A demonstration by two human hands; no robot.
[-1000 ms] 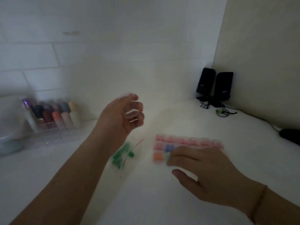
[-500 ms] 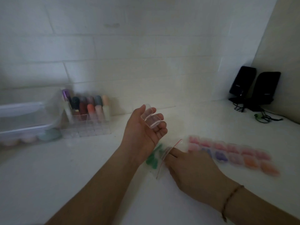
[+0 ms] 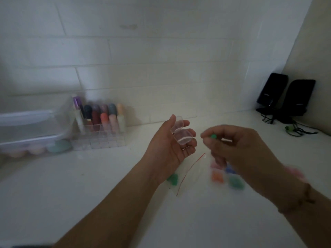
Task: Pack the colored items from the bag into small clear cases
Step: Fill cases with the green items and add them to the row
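My left hand (image 3: 167,149) is raised palm up above the white counter and holds a small clear case (image 3: 181,134) on its fingers, lid flipped open. Just right of it, my right hand (image 3: 238,149) pinches a small green item (image 3: 213,136) between thumb and fingertips, close to the case. Below the hands a clear zip bag (image 3: 188,174) with a red seal line lies flat, green pieces (image 3: 172,179) showing inside under my left wrist. Filled small cases (image 3: 226,176) with pink, orange, blue and green contents lie on the counter, partly hidden by my right hand.
A clear organizer (image 3: 100,129) with several coloured bottles stands at the back left by the tiled wall. Left of it is a clear lidded box (image 3: 30,129) with pastel items beneath. Two black speakers (image 3: 284,96) and cables sit in the back right corner.
My right hand has lifted off the bag on the counter and now pinches a green item up beside the open case. My left hand still holds the case.
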